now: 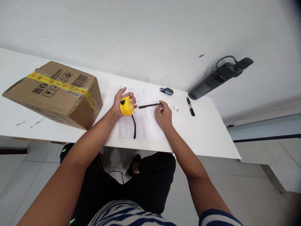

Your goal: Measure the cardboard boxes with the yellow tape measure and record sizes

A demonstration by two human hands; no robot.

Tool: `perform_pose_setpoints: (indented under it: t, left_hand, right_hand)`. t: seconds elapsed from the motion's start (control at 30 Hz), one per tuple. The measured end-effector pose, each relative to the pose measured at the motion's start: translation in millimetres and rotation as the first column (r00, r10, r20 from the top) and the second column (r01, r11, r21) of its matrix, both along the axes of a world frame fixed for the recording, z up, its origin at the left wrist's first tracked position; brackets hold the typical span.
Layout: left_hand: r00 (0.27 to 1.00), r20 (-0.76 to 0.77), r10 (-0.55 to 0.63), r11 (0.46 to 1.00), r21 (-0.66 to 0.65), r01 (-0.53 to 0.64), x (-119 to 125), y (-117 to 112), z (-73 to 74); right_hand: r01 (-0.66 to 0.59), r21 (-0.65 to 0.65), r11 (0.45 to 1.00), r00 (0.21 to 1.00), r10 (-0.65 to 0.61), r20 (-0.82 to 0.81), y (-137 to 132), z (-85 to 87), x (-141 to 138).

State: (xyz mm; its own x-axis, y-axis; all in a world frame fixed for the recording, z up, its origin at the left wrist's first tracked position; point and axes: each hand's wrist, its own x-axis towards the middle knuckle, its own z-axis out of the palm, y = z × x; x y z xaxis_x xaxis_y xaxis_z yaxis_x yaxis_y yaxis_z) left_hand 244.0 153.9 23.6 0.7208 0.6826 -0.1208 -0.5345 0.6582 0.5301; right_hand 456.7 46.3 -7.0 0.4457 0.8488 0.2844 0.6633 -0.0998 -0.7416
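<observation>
A yellow tape measure with a black wrist strap rests in my left hand, whose fingers curl around it. My right hand pinches one end of a slim black pen, which points left toward the tape measure. Beneath both lies a sheet of clear bubble wrap on the white table. Just right of my right hand is a small white round object whose kind I cannot make out.
A taped cardboard box fills the table's left part. Along the back are a small dark teal object, a black marker-like item and a tall dark bottle near the wall. The table's right edge borders the floor.
</observation>
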Motion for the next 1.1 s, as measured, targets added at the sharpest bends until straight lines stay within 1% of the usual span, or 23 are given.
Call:
perform_pose_setpoints:
  t: [0.1, 0.17, 0.3, 0.5, 0.6, 0.67, 0.7, 0.77, 0.83, 0.87, 0.9, 0.93, 0.97, 1.0, 1.03, 1.07, 1.1]
  left_hand:
    - [1.000, -0.002, -0.003, 1.000, -0.004, 0.003, 0, 0, 0.1]
    - [1.000, 0.001, -0.001, 1.000, -0.008, 0.001, 0, 0, -0.5]
    - [1.000, 0.018, 0.001, 1.000, -0.014, 0.000, 0, 2, -1.9]
    - [0.998, 0.045, -0.037, 0.999, 0.003, 0.037, -5, 4, -1.0]
    - [0.997, 0.048, -0.055, 0.998, 0.046, 0.053, -9, 4, 3.4]
    - [0.999, 0.021, -0.046, 0.996, 0.082, 0.044, -9, -1, 11.0]
    - [1.000, 0.004, -0.011, 0.995, 0.098, 0.010, -9, -7, 16.5]
    - [0.992, -0.019, 0.126, 0.984, 0.130, -0.123, -9, -25, 30.9]
    - [0.963, -0.012, 0.270, 0.949, 0.171, -0.264, -13, -51, 48.0]
    - [0.947, -0.005, 0.321, 0.928, 0.200, -0.314, -17, -66, 56.9]
    - [0.934, 0.002, 0.358, 0.908, 0.233, -0.349, -21, -81, 65.5]
    - [0.919, 0.012, 0.395, 0.884, 0.268, -0.383, -26, -96, 73.7]
    - [0.900, 0.027, 0.436, 0.856, 0.298, -0.424, -32, -110, 80.9]
    - [0.874, 0.047, 0.484, 0.824, 0.312, -0.473, -37, -123, 87.1]
    - [0.847, 0.068, 0.527, 0.797, 0.306, -0.521, -43, -136, 92.0]
    - [0.828, 0.077, 0.555, 0.784, 0.285, -0.551, -49, -148, 95.8]
    - [0.826, 0.065, 0.560, 0.790, 0.259, -0.556, -55, -160, 98.4]
  right_hand:
    - [-0.035, -0.076, 0.996, 0.999, 0.038, 0.036, 0, 0.7, 0]
    - [-0.061, -0.104, 0.993, 0.995, 0.069, 0.071, 0, 1.3, -1]
    - [-0.074, -0.100, 0.992, 0.990, 0.086, 0.115, 0, 1.6, -2]
    - [-0.078, -0.088, 0.993, 0.971, 0.095, 0.218, 6, -0.2, -8]
    - [-0.057, -0.166, 0.984, 0.953, 0.104, 0.285, 9, 1.1, -16]
    - [-0.058, -0.225, 0.973, 0.947, 0.125, 0.297, 12, 6.4, -20]
    - [-0.076, -0.247, 0.966, 0.952, 0.144, 0.270, 14, 11.4, -19]
    - [-0.145, -0.285, 0.947, 0.969, 0.194, 0.152, 14, 26.6, -15]
    - [-0.216, -0.310, 0.926, 0.972, 0.233, 0.019, 9, 46.9, -11]
    - [-0.247, -0.309, 0.919, 0.967, 0.253, -0.020, 3, 57.5, -11]
    - [-0.281, -0.281, 0.918, 0.958, 0.288, -0.017, -6, 67.4, -14]
    - [-0.317, -0.235, 0.919, 0.944, 0.330, 0.018, -16, 75.9, -21]
    - [-0.383, -0.140, 0.913, 0.912, 0.398, 0.102, -29, 82.6, -31]
    - [-0.475, -0.018, 0.880, 0.850, 0.464, 0.252, -42, 87.3, -44]
    - [-0.561, 0.080, 0.824, 0.774, 0.489, 0.402, -55, 90.2, -60]
    - [-0.648, 0.140, 0.748, 0.691, 0.501, 0.521, -68, 91.6, -78]
    - [-0.715, 0.188, 0.674, 0.625, 0.493, 0.605, -80, 92.2, -95]
